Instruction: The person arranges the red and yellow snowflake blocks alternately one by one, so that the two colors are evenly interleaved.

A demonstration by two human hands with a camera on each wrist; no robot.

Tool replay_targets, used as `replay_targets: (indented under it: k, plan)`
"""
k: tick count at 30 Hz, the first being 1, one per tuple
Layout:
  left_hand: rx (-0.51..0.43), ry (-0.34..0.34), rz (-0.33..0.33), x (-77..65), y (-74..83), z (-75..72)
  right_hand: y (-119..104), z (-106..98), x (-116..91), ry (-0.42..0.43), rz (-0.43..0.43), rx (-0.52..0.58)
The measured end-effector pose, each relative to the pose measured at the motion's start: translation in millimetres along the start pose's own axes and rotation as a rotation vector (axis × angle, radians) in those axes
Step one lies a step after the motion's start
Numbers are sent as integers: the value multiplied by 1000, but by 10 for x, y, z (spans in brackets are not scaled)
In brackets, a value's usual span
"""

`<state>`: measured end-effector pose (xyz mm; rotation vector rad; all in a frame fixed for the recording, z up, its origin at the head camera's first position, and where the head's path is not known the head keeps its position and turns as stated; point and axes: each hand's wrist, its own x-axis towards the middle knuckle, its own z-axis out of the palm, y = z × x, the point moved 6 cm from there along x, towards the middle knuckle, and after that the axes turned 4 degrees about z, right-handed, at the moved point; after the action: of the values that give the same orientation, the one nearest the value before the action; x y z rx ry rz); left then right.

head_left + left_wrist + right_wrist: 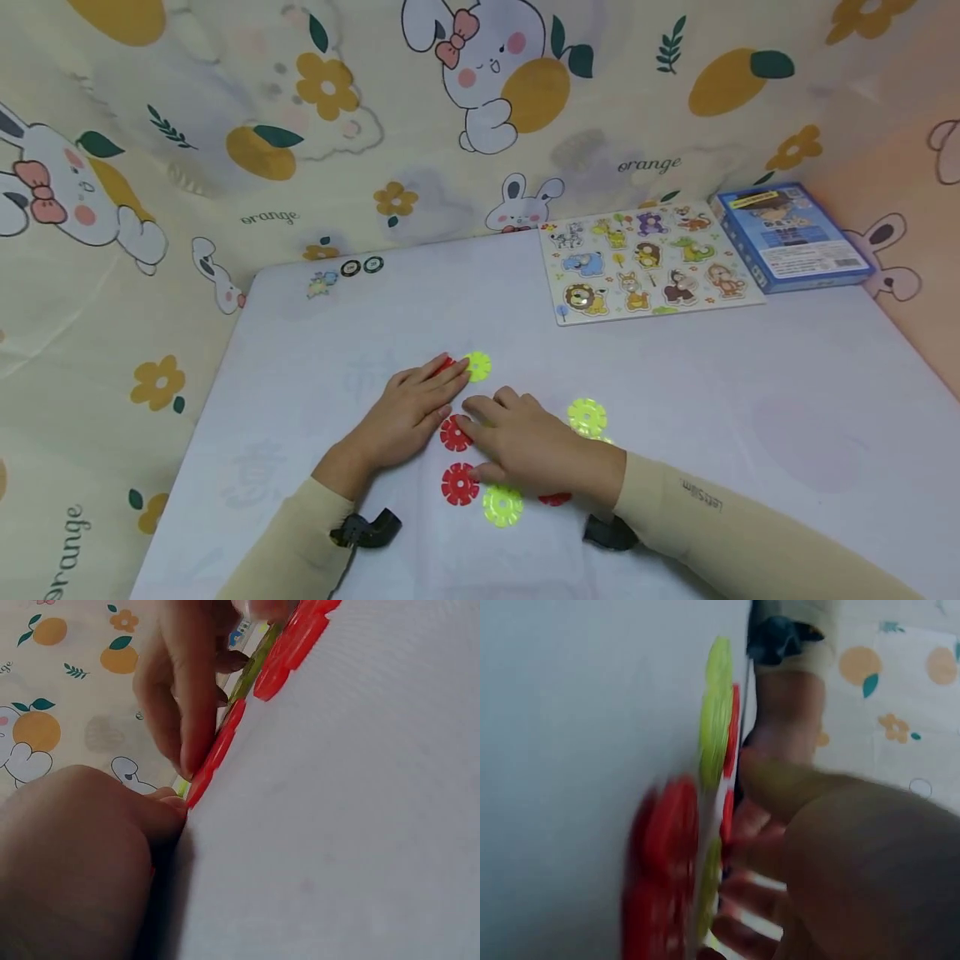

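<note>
Several notched plastic discs, red and yellow-green, lie on the white table. My left hand rests palm down, fingers straight, over a red disc that it mostly covers. Its fingertips reach a yellow-green disc. The fingertips of my right hand touch another red disc, which also shows in the left wrist view. Nearer to me lie a red disc and a yellow-green disc. One more red disc is partly hidden below my right wrist.
Beyond my right forearm are yellow-green discs, partly covered. An animal puzzle board and a blue box sit at the back right. Two small black rings and a small colourful figure lie at the back left.
</note>
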<state>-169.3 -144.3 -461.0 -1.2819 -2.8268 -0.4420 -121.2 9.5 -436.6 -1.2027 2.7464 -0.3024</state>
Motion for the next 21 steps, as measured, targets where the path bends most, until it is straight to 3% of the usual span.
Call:
replay_targets:
  k: [4,7,11,16,21]
  plan:
    - [4,4,1,5,1,7,23,-50,-59,10,-2,-48]
    - [15,12,-3,0,-6,-1,82,-90,-61,51,38,10]
    - [10,13,-12,-17,-12,-13,155,-78,0,80,105,157]
    - [-13,12,-7,-15,-2,-3,213,-56,70,48,173,344]
    - [4,17,-4,8,3,7,407,-148,66,30,238,644]
